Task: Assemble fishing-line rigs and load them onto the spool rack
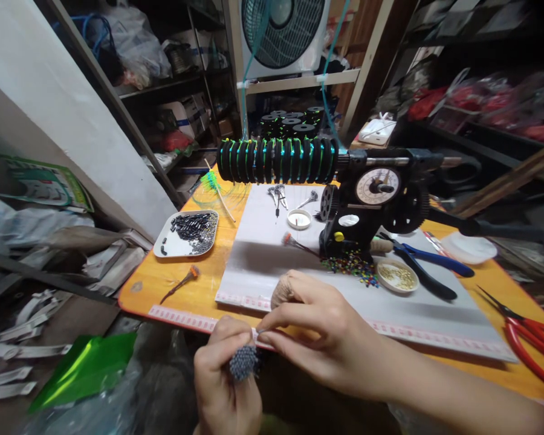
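Note:
My left hand [226, 377] is closed around a bundle of small dark grey, round-ended pieces [245, 362], held upright at the table's front edge. My right hand [312, 326] pinches something tiny and greyish between thumb and forefinger, just above the bundle; what it is cannot be made out. A tan wrap [281, 290] covers one of its fingers. Beyond the hands lies a white board [254, 266] with a printed scale along its front edge. A bundle with an orange band [181, 283] lies on the table to the left, and a similar bundle [292, 240] rests on the board.
A black hand-cranked winder [358, 205] with a dial and a row of black spools [276, 160] stands on the board. Around it are coloured beads [353, 266], a dish [398, 277], blue-handled pliers [435, 254] and red-handled scissors [530, 344]. A white tray [161, 244] holds dark pieces.

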`<state>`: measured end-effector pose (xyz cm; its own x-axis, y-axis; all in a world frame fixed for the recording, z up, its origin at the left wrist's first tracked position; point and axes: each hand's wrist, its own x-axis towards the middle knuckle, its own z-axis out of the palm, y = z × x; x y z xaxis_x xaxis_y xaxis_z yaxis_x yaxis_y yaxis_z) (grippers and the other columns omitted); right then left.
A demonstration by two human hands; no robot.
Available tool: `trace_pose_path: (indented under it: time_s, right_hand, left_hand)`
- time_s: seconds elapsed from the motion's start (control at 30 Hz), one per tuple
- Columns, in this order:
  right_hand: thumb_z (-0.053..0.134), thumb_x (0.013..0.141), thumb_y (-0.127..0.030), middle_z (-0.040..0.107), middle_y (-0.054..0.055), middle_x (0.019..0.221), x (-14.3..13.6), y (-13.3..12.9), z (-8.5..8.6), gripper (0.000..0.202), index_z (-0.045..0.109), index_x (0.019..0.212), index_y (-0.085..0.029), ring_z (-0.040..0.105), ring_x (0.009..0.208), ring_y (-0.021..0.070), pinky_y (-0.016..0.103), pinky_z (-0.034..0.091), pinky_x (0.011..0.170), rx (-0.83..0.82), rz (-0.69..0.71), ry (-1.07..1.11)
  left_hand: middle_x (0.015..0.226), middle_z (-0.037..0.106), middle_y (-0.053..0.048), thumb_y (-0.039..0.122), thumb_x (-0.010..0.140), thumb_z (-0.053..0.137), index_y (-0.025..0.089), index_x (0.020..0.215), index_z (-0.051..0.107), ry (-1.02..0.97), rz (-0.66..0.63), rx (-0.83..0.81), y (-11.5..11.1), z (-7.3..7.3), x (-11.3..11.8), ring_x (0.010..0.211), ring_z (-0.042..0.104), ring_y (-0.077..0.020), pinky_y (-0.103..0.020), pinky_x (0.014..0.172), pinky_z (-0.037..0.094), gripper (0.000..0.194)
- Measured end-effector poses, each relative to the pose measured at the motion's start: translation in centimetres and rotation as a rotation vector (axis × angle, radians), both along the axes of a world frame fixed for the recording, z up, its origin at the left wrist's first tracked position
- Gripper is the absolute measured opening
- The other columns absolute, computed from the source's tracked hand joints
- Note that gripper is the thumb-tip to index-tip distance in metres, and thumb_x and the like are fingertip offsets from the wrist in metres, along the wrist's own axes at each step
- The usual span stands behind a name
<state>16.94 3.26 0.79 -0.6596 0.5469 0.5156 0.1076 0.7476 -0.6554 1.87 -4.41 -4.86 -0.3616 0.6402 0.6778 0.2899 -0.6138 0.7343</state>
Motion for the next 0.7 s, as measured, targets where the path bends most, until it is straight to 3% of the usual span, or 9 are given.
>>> trace_pose_path:
  time_s: [0.17, 0.3, 0.43, 0.53, 0.63, 0.7]
  right_hand:
    - [0.072, 0.088, -0.018, 0.060, 0.002, 0.073, 0.0, 0.2, 0.1, 0.007, 0.078, 0.090, -0.018, 0.056, 0.072, 0.0126, 0.023, 0.044, 0.061, -0.180, 0.006, 0.154]
    - [0.072, 0.087, -0.016, 0.061, 0.002, 0.073, -0.1, 0.0, 0.3, 0.005, 0.077, 0.088, -0.017, 0.057, 0.071, 0.0124, 0.022, 0.046, 0.060, -0.198, -0.007, 0.173]
    - [0.062, 0.086, -0.008, 0.058, 0.004, 0.079, -0.2, -0.5, 0.3, 0.010, 0.069, 0.090, -0.015, 0.056, 0.076, 0.0151, 0.025, 0.048, 0.063, -0.040, -0.009, 0.120]
    - [0.056, 0.086, -0.006, 0.057, 0.006, 0.082, -0.2, -0.6, 0.2, 0.013, 0.063, 0.092, -0.015, 0.056, 0.077, 0.0167, 0.026, 0.048, 0.064, 0.064, -0.017, 0.104]
    - [0.051, 0.088, -0.003, 0.058, 0.007, 0.085, -0.1, -0.5, -0.3, 0.016, 0.060, 0.093, -0.016, 0.055, 0.077, 0.0166, 0.027, 0.048, 0.065, 0.140, -0.005, 0.060]
    - [0.049, 0.088, -0.001, 0.059, 0.008, 0.092, 0.0, -0.1, -0.6, 0.020, 0.059, 0.095, -0.017, 0.056, 0.079, 0.0171, 0.028, 0.049, 0.069, 0.220, -0.027, 0.014]
  left_hand:
    - [0.076, 0.065, 0.002, 0.017, 0.092, 0.062, 0.025, 0.093, 0.063, -0.140, 0.028, -0.069, 0.2, 0.5, 1.4, 0.068, 0.060, -0.0128, -0.026, 0.067, 0.047, 0.008]
    - [0.073, 0.064, 0.003, 0.028, 0.089, 0.069, 0.027, 0.084, 0.063, -0.356, 0.045, -0.144, 0.2, 0.7, 2.6, 0.069, 0.056, -0.0132, -0.025, 0.066, 0.045, 0.008]
    - [0.081, 0.061, 0.005, 0.035, 0.086, 0.071, 0.027, 0.079, 0.061, -0.633, -0.078, -0.194, 0.3, 1.5, 2.7, 0.062, 0.050, -0.0099, -0.022, 0.057, 0.044, 0.015]
    - [0.059, 0.050, 0.007, 0.038, 0.085, 0.072, 0.024, 0.070, 0.058, -0.836, -0.171, -0.105, 0.7, 2.6, 2.8, 0.051, 0.038, -0.0096, -0.019, 0.048, 0.039, 0.025]
    - [0.046, 0.035, 0.007, 0.038, 0.081, 0.076, 0.024, 0.064, 0.058, -0.866, -0.113, 0.013, 1.0, 3.6, 3.1, 0.050, 0.034, -0.0117, -0.018, 0.049, 0.041, 0.029]
    - [0.044, 0.031, 0.007, 0.038, 0.079, 0.078, 0.025, 0.066, 0.061, -0.844, -0.058, 0.021, 0.9, 4.2, 2.6, 0.058, 0.042, -0.0133, -0.019, 0.063, 0.047, 0.025]
